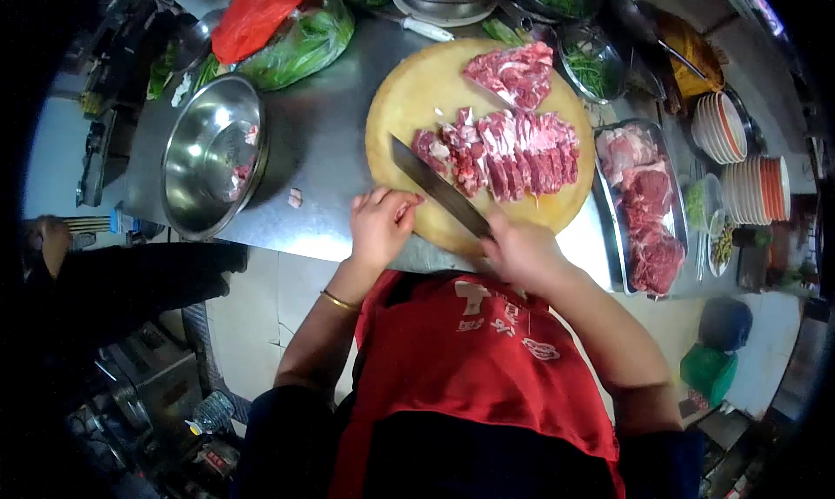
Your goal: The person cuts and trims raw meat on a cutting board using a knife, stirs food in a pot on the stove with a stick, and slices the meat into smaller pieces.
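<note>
My right hand (524,251) is wrapped round the handle of a kitchen knife (442,188). Its broad dark blade slants up and left across the round chopping board (391,94). At the board's lower left edge, my left hand (381,227) has its fingers curled together on a small piece of meat, of which only a bit of red shows at the fingertips. Beyond the blade lies a row of sliced raw meat (531,155), still side by side. A larger uncut chunk of meat (513,73) rests at the board's top.
A steel bowl (196,164) with a few meat scraps stands left, near a scrap (296,198) on the metal counter (313,142). Right of the board is a tray (616,238) of meat pieces, then stacked bowls (755,190). Bagged greens (304,46) lie behind. Another person's hand (52,242) shows far left.
</note>
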`<state>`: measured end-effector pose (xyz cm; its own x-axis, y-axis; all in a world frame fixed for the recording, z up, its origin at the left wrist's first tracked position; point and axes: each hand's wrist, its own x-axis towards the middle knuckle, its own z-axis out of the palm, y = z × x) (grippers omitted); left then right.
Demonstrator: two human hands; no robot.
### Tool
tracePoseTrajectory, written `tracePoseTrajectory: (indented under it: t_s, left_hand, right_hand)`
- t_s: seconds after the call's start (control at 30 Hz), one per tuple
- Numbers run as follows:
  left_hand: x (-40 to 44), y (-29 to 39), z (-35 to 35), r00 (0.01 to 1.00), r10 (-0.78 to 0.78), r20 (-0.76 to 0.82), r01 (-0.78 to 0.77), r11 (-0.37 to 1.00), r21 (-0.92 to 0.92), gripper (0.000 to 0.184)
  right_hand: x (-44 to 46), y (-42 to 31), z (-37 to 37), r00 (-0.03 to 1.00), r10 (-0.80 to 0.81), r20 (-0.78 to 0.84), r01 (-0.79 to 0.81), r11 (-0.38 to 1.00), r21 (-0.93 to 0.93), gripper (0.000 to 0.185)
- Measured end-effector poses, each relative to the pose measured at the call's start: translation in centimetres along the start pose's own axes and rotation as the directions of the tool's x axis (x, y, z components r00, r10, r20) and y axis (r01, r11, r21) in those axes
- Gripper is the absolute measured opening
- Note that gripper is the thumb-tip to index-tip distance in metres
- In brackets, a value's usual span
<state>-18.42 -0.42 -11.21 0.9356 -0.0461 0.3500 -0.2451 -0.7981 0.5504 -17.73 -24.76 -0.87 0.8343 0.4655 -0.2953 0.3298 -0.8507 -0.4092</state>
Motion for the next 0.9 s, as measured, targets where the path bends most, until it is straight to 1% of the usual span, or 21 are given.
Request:
tracePoseTrajectory:
  t_s: [0.03,0.07,0.1,0.13,0.17,0.2,0.23,0.27,0.3,0.33,0.4,0.43,0.47,0.5,0.53,0.6,0.67,0.73,0.77,0.83,0.9]
  left_hand:
    - [0.0,0.6,-0.7,0.999,-0.044,0.015,0.045,0.990,-0.131,0.011]
    - [0.4,1.2,-0.7,0.999,-0.037,0.006,0.038,0.991,-0.129,0.011]
    - [0.6,1.9,-0.6,0.994,-0.108,-0.002,0.103,0.956,-0.275,0.012]
    - [0.6,2.2,-0.4,0.984,-0.178,0.005,0.164,0.894,-0.416,0.013]
    - [0.9,1.3,0.0,0.953,-0.227,0.199,0.280,0.911,-0.303,0.014]
    - [0.8,1.2,0.0,0.952,-0.226,0.205,0.282,0.909,-0.306,0.014]
    - [1.0,1.2,0.0,0.992,-0.086,0.091,0.098,0.985,-0.143,0.015]
    - [1.3,1.1,-0.1,0.997,0.082,0.006,-0.083,0.996,0.046,0.017]
    - [1.0,0.8,-0.2,0.995,0.095,-0.002,-0.095,0.994,0.045,0.022]
    - [0.7,0.6,-0.2,0.995,0.104,0.006,-0.104,0.993,0.048,0.022]
    - [0.5,0.3,0.0,0.990,0.090,-0.108,-0.093,0.995,-0.022,0.020]
    - [0.5,0.1,0.1,0.991,0.097,-0.098,-0.099,0.995,-0.020,0.020]
    - [0.5,-0.3,0.2,0.993,0.103,-0.056,-0.102,0.995,0.015,0.018]
    - [0.6,-0.4,0.2,0.994,0.105,-0.017,-0.104,0.993,0.048,0.017]
    - [0.6,-0.4,0.1,0.994,0.104,-0.015,-0.103,0.994,0.048,0.017]
    - [0.8,-0.3,-0.2,0.991,0.137,0.008,-0.137,0.989,0.062,0.015]
    - [0.7,-0.5,0.1,0.992,0.129,-0.011,-0.128,0.990,0.055,0.015]
    - [0.6,-0.7,0.2,0.992,0.128,-0.020,-0.127,0.991,0.049,0.014]
    - [0.7,-0.6,0.2,0.990,0.139,-0.017,-0.138,0.989,0.047,0.014]
    - [1.0,-0.5,0.3,0.985,0.171,-0.007,-0.170,0.984,0.044,0.014]
    - [0.9,-0.4,-0.2,0.989,0.135,0.059,-0.137,0.990,0.044,0.014]
  right_hand:
    - [-2.3,0.5,-1.3,0.999,0.019,0.042,-0.020,0.999,0.031,0.036]
    - [-4.4,1.2,-2.4,0.995,0.038,0.088,-0.043,0.997,0.061,0.034]
    - [-5.6,2.6,-2.1,0.996,0.036,0.084,-0.041,0.997,0.059,0.034]
    - [-6.6,4.2,-1.1,0.999,0.034,0.033,-0.038,0.991,0.131,0.036]
    - [-7.5,4.7,-0.3,0.999,0.042,-0.012,-0.038,0.978,0.206,0.038]
    - [-8.1,4.3,0.0,0.999,0.048,-0.008,-0.045,0.978,0.206,0.038]
    - [-8.2,3.6,-0.1,0.998,0.044,-0.046,-0.037,0.989,0.144,0.038]
    - [-8.1,2.9,-0.3,0.995,0.040,-0.087,-0.033,0.996,0.086,0.037]
    - [-8.2,1.8,-0.7,0.994,0.043,-0.102,-0.033,0.994,0.100,0.038]
    - [-8.2,1.1,-0.6,0.993,0.050,-0.108,-0.038,0.993,0.111,0.038]
    - [-8.2,0.1,0.0,0.985,0.014,-0.173,0.010,0.991,0.133,0.038]
    - [-7.9,-0.2,0.2,0.979,-0.024,-0.202,0.047,0.993,0.110,0.038]
    - [-7.6,-0.4,0.7,0.979,-0.016,-0.202,0.041,0.992,0.120,0.038]
    - [-7.2,-0.6,1.2,0.984,-0.020,-0.177,0.036,0.995,0.088,0.038]
    - [-6.9,-0.7,1.5,0.988,-0.029,-0.152,0.037,0.998,0.051,0.037]
    - [-6.7,-0.8,1.2,0.991,-0.032,-0.129,0.037,0.998,0.041,0.037]
    - [-6.3,-1.2,0.7,0.995,-0.031,-0.099,0.034,0.999,0.034,0.036]
    - [-5.0,-1.6,0.1,1.000,0.018,-0.024,-0.018,1.000,0.022,0.036]
    - [-3.5,-1.9,0.3,0.998,-0.030,-0.054,0.034,0.997,0.073,0.036]
    - [1.2,-3.2,1.1,0.997,-0.004,-0.071,0.008,0.999,0.051,0.036]
    - [2.3,-3.5,1.3,0.996,0.013,-0.092,-0.010,0.999,0.035,0.036]
